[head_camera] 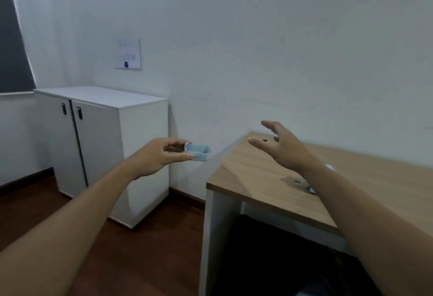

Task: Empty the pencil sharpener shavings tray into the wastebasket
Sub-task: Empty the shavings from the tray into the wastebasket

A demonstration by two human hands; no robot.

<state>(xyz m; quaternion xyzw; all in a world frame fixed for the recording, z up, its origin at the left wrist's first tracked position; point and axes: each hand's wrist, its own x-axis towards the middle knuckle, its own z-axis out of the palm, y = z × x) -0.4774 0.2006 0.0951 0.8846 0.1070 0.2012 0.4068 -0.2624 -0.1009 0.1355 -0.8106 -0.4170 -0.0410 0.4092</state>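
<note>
Honestly, left hand (152, 160) pinches the shavings tray (198, 152) level | right hand (281, 147) spread, empty, over desk (257, 178) | no wastebasket visible, so keep it flat

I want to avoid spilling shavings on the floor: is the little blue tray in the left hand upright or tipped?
Upright: the tray sits level, open side up, pinched at one end by the left hand. Contents cannot be told.
</note>
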